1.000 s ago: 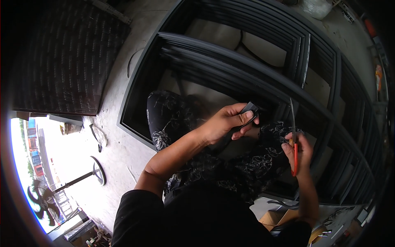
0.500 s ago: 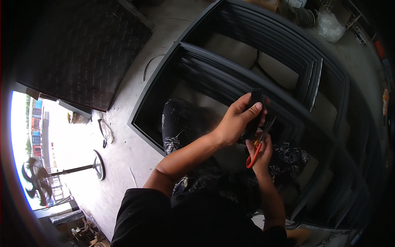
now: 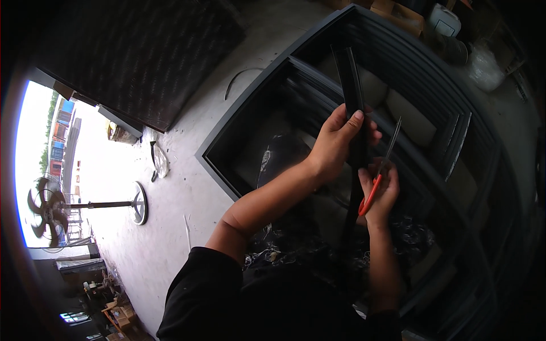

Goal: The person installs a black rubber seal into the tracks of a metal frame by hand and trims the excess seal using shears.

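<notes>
My left hand (image 3: pixel 333 142) is closed around a long black strip (image 3: pixel 350 79), thumb on top. The strip's far end sticks up past the fingers, and its lower part runs down between my arms, hard to make out against dark clothing. In my right hand (image 3: pixel 385 196) is a pair of scissors (image 3: pixel 369 198) with red handles. Their blades point up and away, nearly together, to the right of the strip and apart from its upper part. Beneath both hands lies a stack of dark grey frames (image 3: pixel 242 105) with crossbars.
A large dark panel (image 3: pixel 142 57) lies at the upper left. A standing fan (image 3: pixel 48 210) with a round base is at the left, beside a bright opening. Clear plastic wrap (image 3: pixel 485 69), a white jug (image 3: pixel 445 21) and a cardboard box (image 3: pixel 398 17) stand beyond the frames.
The black strip now extends farther up beyond my left hand. My right hand and the scissors have shifted right, and the blades stand clear of the left hand. The whole view has turned slightly.
</notes>
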The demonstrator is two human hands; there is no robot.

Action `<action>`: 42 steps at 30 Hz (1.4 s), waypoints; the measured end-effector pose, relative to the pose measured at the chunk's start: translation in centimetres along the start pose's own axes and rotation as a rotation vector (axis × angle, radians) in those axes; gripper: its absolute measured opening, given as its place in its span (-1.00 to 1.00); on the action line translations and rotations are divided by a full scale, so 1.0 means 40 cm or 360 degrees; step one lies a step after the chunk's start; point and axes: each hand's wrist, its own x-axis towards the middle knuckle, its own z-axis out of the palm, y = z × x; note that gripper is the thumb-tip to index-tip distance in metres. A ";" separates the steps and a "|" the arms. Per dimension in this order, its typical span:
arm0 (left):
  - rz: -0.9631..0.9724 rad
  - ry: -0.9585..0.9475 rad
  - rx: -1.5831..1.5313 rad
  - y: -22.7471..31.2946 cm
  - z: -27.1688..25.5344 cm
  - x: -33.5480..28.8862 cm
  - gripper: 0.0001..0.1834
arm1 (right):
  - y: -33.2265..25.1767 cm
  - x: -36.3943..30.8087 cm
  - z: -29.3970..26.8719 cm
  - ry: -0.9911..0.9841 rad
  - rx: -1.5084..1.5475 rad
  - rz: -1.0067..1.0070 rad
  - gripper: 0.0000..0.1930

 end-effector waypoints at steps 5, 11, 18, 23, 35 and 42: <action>0.0210 0.0053 0.0242 0.103 -0.041 0.009 -0.65 | -0.097 0.072 0.066 -0.0154 -0.0023 -0.0007 -0.63; -0.0166 -0.0014 0.0689 0.034 -0.119 -0.079 -0.36 | -0.115 0.133 0.099 0.0000 0.0143 0.0086 -0.66; -0.0760 -0.0502 0.1183 -0.192 -0.139 -0.286 -0.40 | -0.110 0.264 0.032 0.0374 0.0539 0.0174 -0.80; -0.0925 -0.0445 0.0583 -0.228 -0.110 -0.284 -0.72 | -0.113 0.266 -0.010 0.0451 0.0511 0.0227 -0.74; 0.0221 -0.0025 0.1395 0.149 -0.144 -0.098 -0.52 | -0.130 0.209 0.152 0.0406 0.0719 0.0361 -0.67; 0.0452 0.0377 0.2004 0.467 -0.210 0.243 -0.41 | -0.101 0.246 0.539 -0.0061 0.1099 0.0541 -0.64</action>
